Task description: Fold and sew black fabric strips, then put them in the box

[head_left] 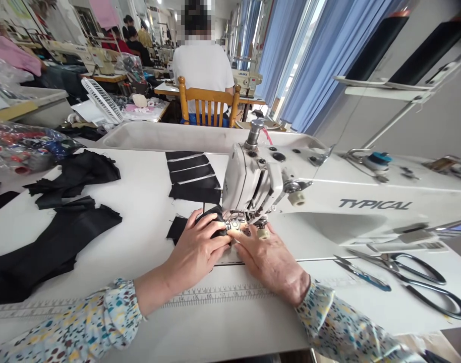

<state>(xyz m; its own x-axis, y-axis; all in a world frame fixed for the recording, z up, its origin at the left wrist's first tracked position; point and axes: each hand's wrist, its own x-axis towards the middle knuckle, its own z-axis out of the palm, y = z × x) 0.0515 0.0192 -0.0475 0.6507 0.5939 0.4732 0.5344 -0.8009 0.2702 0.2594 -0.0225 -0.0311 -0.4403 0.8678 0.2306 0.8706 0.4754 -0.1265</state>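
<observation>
Under the needle end of a white sewing machine [249, 181] lies a small piece of black fabric [215, 214]. My left hand [198, 247] presses on it, fingers curved over the cloth and thumb close to the presser foot [229, 226]. From the other side my right hand [272, 259] reaches in, its thumb and forefinger drawn close at the foot. The machine head partly hides its other fingers, and what they pinch cannot be made out. Behind the left hand, several black fabric strips [192, 174] lie in a row.
Larger black fabric pieces [52, 242] spread over the left of the white table [147, 333]. Scissors [415, 282] and thread snips [362, 275] lie at right. A printed ruler tape [200, 295] runs along the front. Ahead, a person in white [202, 65] sits on a wooden chair [210, 103].
</observation>
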